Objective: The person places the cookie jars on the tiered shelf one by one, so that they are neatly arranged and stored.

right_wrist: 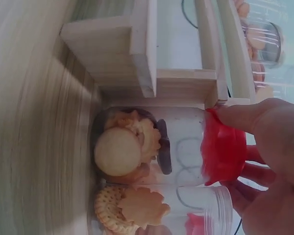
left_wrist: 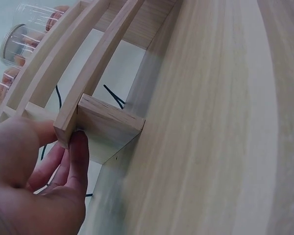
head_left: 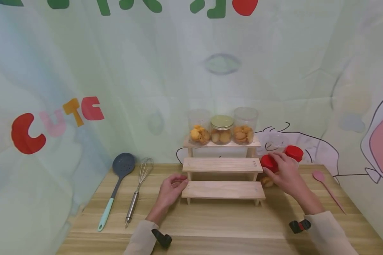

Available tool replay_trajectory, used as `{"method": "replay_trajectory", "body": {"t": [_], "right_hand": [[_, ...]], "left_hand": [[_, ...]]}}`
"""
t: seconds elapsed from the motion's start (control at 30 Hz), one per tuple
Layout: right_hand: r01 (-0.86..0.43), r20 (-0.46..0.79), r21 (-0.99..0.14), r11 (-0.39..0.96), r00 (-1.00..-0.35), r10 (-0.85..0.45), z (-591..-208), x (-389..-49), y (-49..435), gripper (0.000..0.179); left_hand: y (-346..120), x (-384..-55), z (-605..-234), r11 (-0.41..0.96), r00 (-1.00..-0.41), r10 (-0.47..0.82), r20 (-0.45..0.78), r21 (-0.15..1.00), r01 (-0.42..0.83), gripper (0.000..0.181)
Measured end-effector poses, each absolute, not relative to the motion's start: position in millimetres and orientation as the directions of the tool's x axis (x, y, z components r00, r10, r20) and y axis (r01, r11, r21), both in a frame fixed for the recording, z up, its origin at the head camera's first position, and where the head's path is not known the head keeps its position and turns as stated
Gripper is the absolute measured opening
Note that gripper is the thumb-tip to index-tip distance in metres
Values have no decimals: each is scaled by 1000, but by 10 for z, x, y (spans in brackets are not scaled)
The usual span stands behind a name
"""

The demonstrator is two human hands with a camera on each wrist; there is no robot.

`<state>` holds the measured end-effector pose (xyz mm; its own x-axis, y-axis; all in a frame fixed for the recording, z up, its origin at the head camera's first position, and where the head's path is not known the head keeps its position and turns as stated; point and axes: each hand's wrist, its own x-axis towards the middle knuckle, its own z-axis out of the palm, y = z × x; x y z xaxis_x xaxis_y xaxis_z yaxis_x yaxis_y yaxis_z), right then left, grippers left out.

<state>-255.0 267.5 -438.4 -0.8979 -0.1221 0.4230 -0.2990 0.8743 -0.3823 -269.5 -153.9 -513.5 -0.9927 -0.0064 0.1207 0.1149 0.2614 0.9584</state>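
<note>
A three-step wooden rack (head_left: 223, 190) stands on the table. My left hand (head_left: 171, 189) pinches the left end of its lowest step, thumb above and fingers beneath, as the left wrist view shows. Beside the rack's right end, my right hand (head_left: 288, 175) grips the red lid (right_wrist: 225, 147) of a clear cookie jar (right_wrist: 183, 139). That jar stands upright on the table, with round and flower-shaped cookies (right_wrist: 118, 152) at its bottom. Right next to it is another clear jar (right_wrist: 218, 210) with a bare threaded rim and cookies inside. A second red lid (head_left: 294, 153) shows just behind my right hand.
On the top step stand a gold-lidded jar (head_left: 221, 129) and two lidless cookie jars, left (head_left: 199, 125) and right (head_left: 245, 125). A slotted turner (head_left: 116, 189) and a whisk (head_left: 135, 198) lie at left, a pink spoon (head_left: 327, 187) at right. A printed curtain (head_left: 140, 88) hangs behind.
</note>
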Motion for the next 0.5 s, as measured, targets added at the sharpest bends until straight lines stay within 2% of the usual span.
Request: {"method": "replay_trajectory", "body": {"t": [0.17,0.5], "right_hand": [[-310,444,-351,884,-886,-134,-4415,-2549,2659,65],[-347,486,-416,841,-866,-117,-4453,-2551,2648,57]], "left_hand": [[-1545,-2696,-5135,273,-996,-18,85,959,77,23],[-1533,-2689,-5147,276,-1000,-4,14,961,13,30]]}}
